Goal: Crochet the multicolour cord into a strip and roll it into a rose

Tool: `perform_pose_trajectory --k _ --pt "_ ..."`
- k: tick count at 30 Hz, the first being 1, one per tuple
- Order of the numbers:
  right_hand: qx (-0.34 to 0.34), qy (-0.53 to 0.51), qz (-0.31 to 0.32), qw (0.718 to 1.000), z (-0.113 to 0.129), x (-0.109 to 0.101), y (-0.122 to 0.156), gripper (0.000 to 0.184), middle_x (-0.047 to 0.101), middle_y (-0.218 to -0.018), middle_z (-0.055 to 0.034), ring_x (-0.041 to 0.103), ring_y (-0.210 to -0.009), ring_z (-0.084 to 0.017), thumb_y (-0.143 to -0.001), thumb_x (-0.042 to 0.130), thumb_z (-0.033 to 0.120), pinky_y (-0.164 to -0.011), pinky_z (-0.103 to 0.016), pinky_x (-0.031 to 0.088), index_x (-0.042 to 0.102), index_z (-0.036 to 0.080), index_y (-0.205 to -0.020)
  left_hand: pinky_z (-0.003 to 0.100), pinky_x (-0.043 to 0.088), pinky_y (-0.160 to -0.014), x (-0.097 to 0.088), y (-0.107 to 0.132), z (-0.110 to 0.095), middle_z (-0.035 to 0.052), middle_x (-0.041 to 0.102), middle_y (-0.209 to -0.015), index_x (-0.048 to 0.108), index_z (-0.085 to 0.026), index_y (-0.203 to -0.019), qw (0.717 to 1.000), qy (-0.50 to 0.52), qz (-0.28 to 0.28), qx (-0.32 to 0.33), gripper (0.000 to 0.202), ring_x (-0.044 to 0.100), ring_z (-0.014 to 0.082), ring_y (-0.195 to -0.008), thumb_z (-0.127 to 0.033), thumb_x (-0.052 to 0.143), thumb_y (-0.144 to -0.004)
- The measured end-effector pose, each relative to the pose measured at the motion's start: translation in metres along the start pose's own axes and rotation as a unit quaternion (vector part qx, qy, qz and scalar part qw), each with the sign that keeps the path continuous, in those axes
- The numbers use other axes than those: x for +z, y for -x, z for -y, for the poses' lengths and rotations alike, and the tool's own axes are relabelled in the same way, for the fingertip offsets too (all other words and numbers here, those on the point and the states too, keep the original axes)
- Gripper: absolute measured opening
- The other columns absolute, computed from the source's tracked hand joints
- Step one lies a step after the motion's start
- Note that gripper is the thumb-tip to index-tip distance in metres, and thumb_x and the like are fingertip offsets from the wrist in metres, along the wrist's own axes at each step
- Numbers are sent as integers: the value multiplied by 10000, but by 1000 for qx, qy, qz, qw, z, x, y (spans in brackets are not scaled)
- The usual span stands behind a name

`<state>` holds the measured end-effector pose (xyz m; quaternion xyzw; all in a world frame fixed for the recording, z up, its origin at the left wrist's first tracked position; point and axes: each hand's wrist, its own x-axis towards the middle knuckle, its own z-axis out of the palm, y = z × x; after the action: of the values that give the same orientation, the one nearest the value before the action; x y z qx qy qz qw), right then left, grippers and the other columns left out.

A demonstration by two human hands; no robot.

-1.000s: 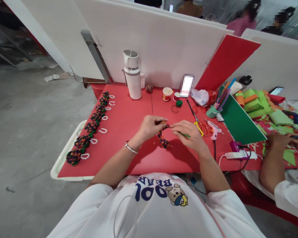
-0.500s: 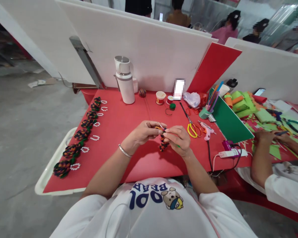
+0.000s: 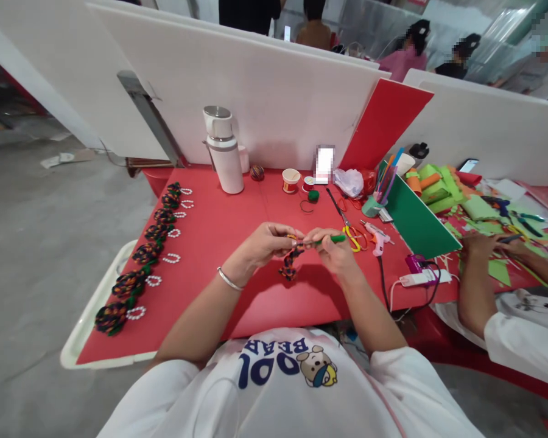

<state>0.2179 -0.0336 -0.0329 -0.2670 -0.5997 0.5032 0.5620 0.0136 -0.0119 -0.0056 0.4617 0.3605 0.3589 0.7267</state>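
Yarn strip hangs over the surface, pinched in our left hand; our right hand pinches a green-handled tool; we judge the strip light, soft, best held beside the worked end

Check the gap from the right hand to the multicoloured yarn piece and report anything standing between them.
Nothing visible blocks the way. Only the green-handled tool, held in the right hand itself, points across toward the multicoloured yarn piece, which the left hand pinches.
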Motion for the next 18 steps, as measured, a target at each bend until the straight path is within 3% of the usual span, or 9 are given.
perform_pose_trajectory --k 1,4,10,13,15,18 --pt "-24 17 -60 998 -11 5 4 324 784 -977 -58 728 -822 -179 -924 652 560 -702 -327 601 779 263 -903 217 317 -477 3 -1 3 18 646 -589 803 -121 -821 999 15 -28 19 307 460 69 -479 -223 859 -537" --pt "-77 139 -140 977 -34 17 18 259 760 -1137 -75 723 -1022 -209 -931 668 502 -777 -352 619 778 273 -983 214 325 -481 7 -3 11 -3 607 -554 789 -120 -774 996 29 -74 45 268 457 64 -473 -222 860 -536" --pt "-151 213 -131 956 -32 21 31 175 767 -1107 -54 725 -966 -189 -978 626 273 -818 -361 624 764 301 -1082 214 317 -461 7 -1 14 18 649 -602 819 -123 -932 996 19 -73 51 396 509 82 -502 -330 904 -605" --pt "-177 248 -122 944 -23 23 32 215 767 -1093 -52 720 -975 -194 -980 612 226 -834 -375 624 754 313 -1116 220 399 -505 9 -1 11 42 696 -648 816 -112 -926 996 13 -67 56 455 577 101 -549 -345 953 -559" --pt "-213 315 -126 916 -18 25 32 251 757 -1094 -61 707 -997 -203 -965 629 196 -858 -391 617 746 314 -1153 244 489 -597 13 -1 10 62 732 -709 812 -102 -902 994 18 -81 67 484 638 128 -621 -329 974 -506" --pt "-282 420 -139 851 -18 29 34 346 738 -1111 -79 686 -1005 -212 -929 674 158 -850 -392 604 721 316 -1232 261 529 -674 21 -1 11 51 741 -741 808 -98 -913 987 24 -131 91 510 649 128 -660 -309 977 -481"
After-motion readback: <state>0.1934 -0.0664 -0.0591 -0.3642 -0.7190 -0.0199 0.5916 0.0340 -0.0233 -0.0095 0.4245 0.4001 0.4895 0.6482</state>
